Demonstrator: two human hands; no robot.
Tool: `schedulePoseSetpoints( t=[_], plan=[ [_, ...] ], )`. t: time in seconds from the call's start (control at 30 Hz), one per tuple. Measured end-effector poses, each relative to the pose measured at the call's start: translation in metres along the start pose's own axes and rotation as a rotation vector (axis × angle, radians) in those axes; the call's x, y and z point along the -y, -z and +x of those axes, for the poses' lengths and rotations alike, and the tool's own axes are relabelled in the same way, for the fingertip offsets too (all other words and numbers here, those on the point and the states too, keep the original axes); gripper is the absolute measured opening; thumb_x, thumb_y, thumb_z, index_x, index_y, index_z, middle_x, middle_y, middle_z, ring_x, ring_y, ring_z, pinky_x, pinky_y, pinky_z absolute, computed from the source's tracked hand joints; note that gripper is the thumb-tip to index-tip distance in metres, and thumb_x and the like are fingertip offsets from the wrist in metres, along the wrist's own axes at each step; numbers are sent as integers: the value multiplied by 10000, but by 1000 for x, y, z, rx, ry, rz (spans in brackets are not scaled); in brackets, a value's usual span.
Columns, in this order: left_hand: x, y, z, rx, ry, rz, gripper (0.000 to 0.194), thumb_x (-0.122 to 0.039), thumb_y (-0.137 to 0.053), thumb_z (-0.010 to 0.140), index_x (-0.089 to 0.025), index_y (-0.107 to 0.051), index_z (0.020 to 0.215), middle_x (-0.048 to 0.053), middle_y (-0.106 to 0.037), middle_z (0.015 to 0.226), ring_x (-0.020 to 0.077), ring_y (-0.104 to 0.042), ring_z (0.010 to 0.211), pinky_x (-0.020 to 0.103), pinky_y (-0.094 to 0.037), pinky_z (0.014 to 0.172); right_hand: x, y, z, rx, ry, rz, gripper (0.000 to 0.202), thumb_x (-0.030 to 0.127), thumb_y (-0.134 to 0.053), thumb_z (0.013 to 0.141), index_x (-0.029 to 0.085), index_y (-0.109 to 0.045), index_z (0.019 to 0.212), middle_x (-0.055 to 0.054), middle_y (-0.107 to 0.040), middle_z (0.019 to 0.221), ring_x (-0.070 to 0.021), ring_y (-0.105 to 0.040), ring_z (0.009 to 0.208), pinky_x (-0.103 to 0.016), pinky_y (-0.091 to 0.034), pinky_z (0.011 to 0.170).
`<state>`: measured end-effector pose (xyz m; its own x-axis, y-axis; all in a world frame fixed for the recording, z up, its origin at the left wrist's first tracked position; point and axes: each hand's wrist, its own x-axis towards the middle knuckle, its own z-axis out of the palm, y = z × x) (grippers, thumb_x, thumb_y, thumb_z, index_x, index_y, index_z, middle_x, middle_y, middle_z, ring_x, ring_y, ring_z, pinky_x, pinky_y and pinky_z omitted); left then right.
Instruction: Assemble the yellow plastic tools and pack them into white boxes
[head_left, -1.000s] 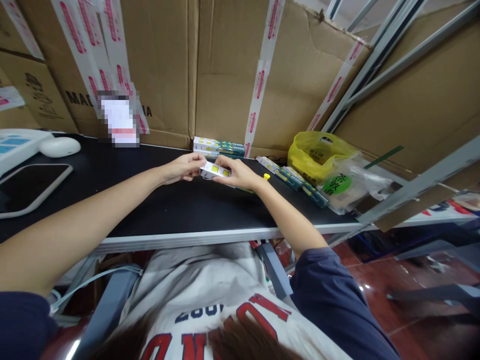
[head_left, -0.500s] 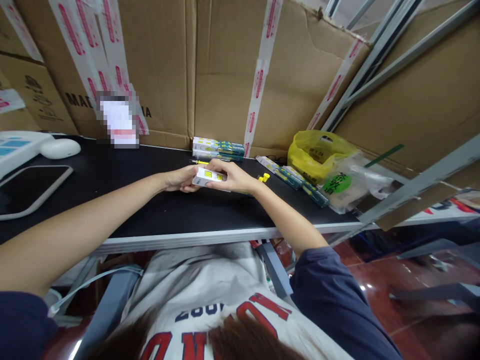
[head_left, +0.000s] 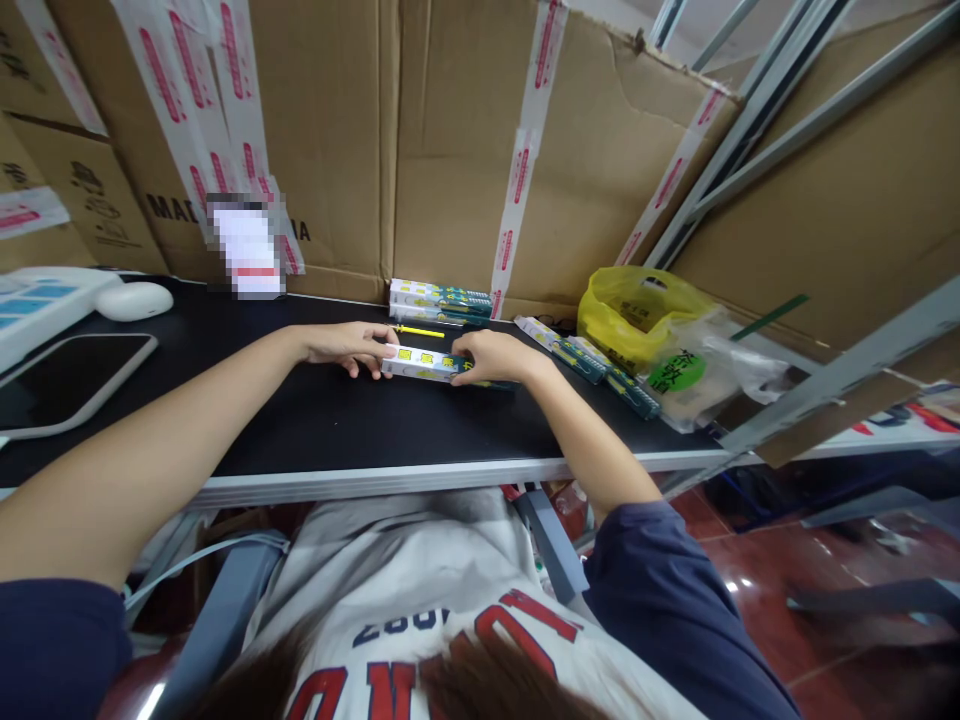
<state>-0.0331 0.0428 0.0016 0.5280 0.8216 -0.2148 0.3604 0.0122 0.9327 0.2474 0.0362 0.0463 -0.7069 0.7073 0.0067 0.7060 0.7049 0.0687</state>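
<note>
A long, narrow carton (head_left: 421, 362), white at the left and dark green at the right with yellow print, lies level at or just above the black tabletop. My left hand (head_left: 349, 347) holds its left end, thumb and fingertips at the edge, other fingers bent below. My right hand (head_left: 491, 357) grips it right of the middle, thumb on the near side, and hides part of the green portion. Just behind the carton is a thin yellow stick-like item (head_left: 421, 332). A stack of similar cartons (head_left: 435, 298) sits farther back against the cardboard.
More cartons (head_left: 559, 348) lie in a slanted row at the right, beside a yellow plastic bag (head_left: 637, 300) and a clear bag (head_left: 679, 385). At the left are a tablet-like device (head_left: 75, 385) and a rounded white object (head_left: 135, 300). Large cardboard boxes (head_left: 457, 140) wall the back.
My right hand has slid right along the carton, showing more of its printed side. The carton now lies straighter. The small yellow pieces by my right wrist are out of sight.
</note>
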Motion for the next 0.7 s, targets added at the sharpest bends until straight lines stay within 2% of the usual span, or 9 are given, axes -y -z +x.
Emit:
schedulePoseSetpoints(
  t=[0.1,0.2,0.3,0.4,0.53,0.6,0.7],
  plan=[
    [1,8,-2,24,27,19,416,-471,-839,658,-218,-641,924,116,-766,870,193,-710,734,176,-480,477,-10,6,-11,87,-96,-115,334,397,-794,736,200,-734,999,-101,-723,1040,-253,-655,899,-276,-348,597],
    [1,12,-4,31,56,28,424,-457,-855,636,-212,-660,921,135,-769,903,195,-704,755,182,-492,503,-17,1,-23,118,-214,-164,431,465,-772,756,206,-736,1098,-135,-713,1114,-309,-665,978,-302,-389,618],
    [1,15,-5,27,76,21,421,-442,-866,622,-207,-673,913,142,-769,918,193,-702,757,186,-501,520,-25,-11,-32,71,-260,-93,507,515,-742,782,209,-706,1185,-152,-693,1155,-322,-666,995,-328,-442,687],
    [3,18,-4,-13,71,-14,387,-407,-883,610,-206,-694,882,116,-764,852,183,-705,718,184,-508,518,-34,-24,-36,-38,-187,11,412,396,-759,789,197,-699,1144,-119,-673,1129,-273,-657,986,-319,-467,781],
    [3,25,4,-208,2,-139,326,-324,-900,594,-175,-726,827,86,-745,796,166,-700,694,232,-572,599,-48,-25,-29,-282,-189,122,302,291,-756,778,181,-680,1050,-87,-657,1074,-241,-626,983,-325,-468,852],
    [-1,31,13,-357,-45,-214,307,-262,-896,592,-162,-739,835,82,-749,856,153,-693,722,256,-594,665,-58,-16,-16,-409,-184,157,302,274,-751,775,171,-667,1047,-92,-651,1076,-246,-615,989,-343,-464,880],
    [-12,39,38,-610,-109,-279,249,-202,-850,650,-152,-745,870,57,-731,869,118,-669,737,228,-581,691,-79,-1,16,-518,-218,164,340,222,-726,785,153,-649,1109,-111,-637,1121,-254,-612,1005,-359,-458,908]
  ],
)
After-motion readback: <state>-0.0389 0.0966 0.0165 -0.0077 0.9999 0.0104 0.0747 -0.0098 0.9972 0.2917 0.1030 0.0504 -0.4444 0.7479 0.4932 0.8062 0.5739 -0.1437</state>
